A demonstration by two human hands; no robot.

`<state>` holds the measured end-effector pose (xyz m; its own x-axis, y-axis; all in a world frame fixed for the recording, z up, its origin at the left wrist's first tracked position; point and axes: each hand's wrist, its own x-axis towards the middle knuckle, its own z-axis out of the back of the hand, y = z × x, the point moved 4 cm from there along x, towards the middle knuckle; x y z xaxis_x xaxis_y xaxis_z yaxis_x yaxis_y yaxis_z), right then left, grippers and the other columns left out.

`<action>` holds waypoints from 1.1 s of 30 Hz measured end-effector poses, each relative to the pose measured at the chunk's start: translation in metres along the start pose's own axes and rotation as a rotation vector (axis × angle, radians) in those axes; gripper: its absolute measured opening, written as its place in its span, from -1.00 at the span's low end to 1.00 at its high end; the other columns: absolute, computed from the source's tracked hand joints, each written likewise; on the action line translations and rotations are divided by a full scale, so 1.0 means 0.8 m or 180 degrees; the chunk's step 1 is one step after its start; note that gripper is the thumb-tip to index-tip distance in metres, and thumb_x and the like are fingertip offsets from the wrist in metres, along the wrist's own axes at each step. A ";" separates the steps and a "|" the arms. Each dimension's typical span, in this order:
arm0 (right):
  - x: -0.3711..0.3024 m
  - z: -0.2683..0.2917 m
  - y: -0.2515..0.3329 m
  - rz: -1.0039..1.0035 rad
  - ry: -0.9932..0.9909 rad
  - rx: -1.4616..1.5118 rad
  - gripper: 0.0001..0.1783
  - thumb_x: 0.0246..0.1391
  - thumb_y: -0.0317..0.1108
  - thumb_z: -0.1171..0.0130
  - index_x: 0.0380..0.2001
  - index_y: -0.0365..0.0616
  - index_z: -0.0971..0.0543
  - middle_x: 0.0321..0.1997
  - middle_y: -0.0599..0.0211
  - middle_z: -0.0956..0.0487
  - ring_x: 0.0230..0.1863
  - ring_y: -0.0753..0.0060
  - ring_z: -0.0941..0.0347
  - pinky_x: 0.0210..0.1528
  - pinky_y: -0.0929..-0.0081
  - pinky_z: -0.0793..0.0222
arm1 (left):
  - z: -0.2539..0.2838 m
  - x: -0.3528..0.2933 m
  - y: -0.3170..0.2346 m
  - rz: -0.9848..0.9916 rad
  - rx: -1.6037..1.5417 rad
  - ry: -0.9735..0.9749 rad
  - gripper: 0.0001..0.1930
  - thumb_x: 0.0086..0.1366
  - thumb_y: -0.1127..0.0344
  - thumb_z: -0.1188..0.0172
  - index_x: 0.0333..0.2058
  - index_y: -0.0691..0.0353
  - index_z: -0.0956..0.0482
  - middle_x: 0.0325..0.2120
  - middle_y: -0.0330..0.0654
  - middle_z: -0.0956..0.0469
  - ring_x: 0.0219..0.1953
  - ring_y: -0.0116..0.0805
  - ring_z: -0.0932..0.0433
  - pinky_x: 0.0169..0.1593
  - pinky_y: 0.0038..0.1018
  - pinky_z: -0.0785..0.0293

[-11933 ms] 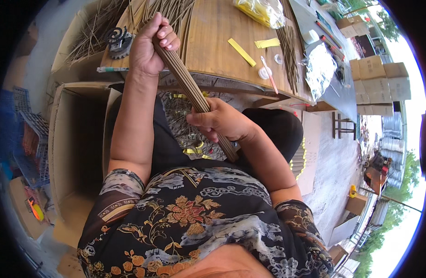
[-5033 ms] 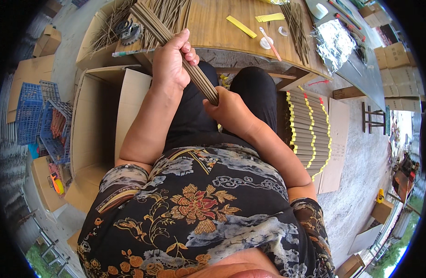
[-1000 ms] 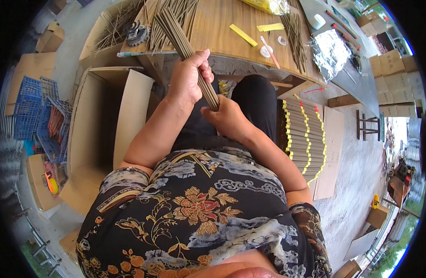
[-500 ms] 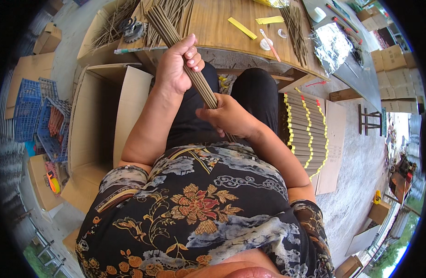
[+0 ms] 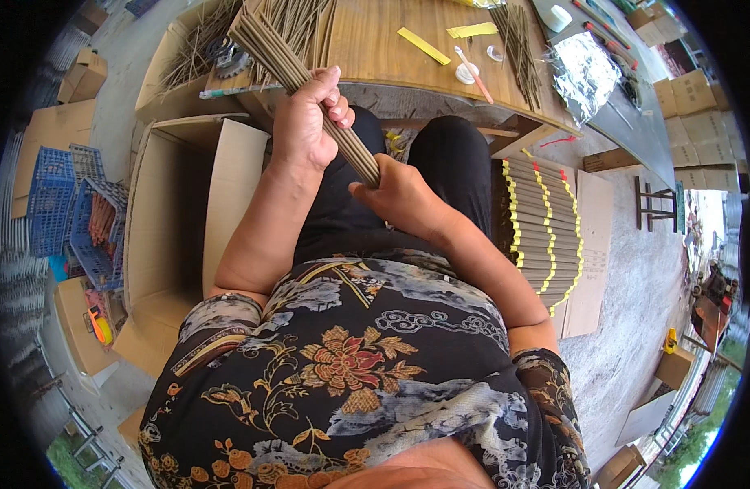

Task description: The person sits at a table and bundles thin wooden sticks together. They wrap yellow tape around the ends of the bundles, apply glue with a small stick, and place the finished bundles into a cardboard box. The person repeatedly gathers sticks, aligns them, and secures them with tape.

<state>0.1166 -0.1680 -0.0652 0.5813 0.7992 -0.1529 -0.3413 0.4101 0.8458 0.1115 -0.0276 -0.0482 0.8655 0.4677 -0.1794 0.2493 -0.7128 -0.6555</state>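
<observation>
A bundle of thin brown incense sticks (image 5: 354, 151) slants across my lap, its upper ends fanned out over the table's edge. My left hand (image 5: 310, 122) is closed round its middle, the fingers curled over the sticks. Lower down, my right hand (image 5: 401, 196) grips the bottom end, with the thumb along the near side; part of that end is hidden by the hand. More loose incense sticks (image 5: 303, 33) lie on the table just beyond the bundle's top.
The wooden table (image 5: 383, 53) bears yellow strips (image 5: 424, 46), a small white tub (image 5: 466, 74) and crumpled foil (image 5: 585, 69). An open cardboard box (image 5: 167, 212) stands at my left. Yellow-banded bundles (image 5: 538, 228) lie stacked at my right. Blue crates (image 5: 53, 200) are further left.
The bundle has shifted slightly up and left, and its top ends spread wider. Its lower end, which stuck out below my right hand, now ends within that hand.
</observation>
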 end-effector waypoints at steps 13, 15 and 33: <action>-0.002 0.000 0.003 0.0052 -0.0219 0.0062 -0.71 -0.06 -0.27 -0.11 -0.55 -0.28 -0.31 -0.69 0.07 -0.43 -0.65 0.20 -0.42 -0.54 0.34 -0.35 | -0.006 -0.015 0.009 -0.0172 0.0413 0.0274 -0.89 0.17 0.31 -0.09 -0.41 0.21 -0.42 -0.66 -0.30 -0.33 -0.64 -0.54 -0.27 -0.57 -0.58 -0.21; 0.001 -0.001 -0.001 0.0383 -0.0612 -0.0619 -0.70 -0.07 -0.26 -0.10 -0.54 -0.30 -0.32 -0.67 -0.02 -0.44 -0.62 0.10 -0.43 -0.51 0.30 -0.35 | -0.004 -0.020 0.012 -0.0099 0.0141 0.0072 -0.91 0.14 0.34 -0.11 -0.44 0.19 -0.41 -0.70 -0.33 -0.32 -0.67 -0.54 -0.27 -0.59 -0.58 -0.21; 0.007 -0.008 0.011 0.0467 -0.0414 -0.0664 -0.77 -0.10 -0.33 -0.07 -0.56 -0.28 -0.31 -0.64 -0.11 -0.44 -0.52 -0.16 -0.41 -0.46 0.10 -0.35 | 0.027 0.000 -0.023 -0.0221 -0.0204 -0.0364 -0.81 0.10 0.37 -0.15 -0.61 0.14 -0.32 -0.75 -0.35 -0.28 -0.69 -0.53 -0.23 -0.56 -0.58 -0.19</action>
<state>0.1119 -0.1568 -0.0619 0.5998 0.7990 0.0417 -0.5655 0.3865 0.7286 0.0976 -0.0032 -0.0523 0.7910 0.5709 -0.2201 0.3372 -0.7069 -0.6217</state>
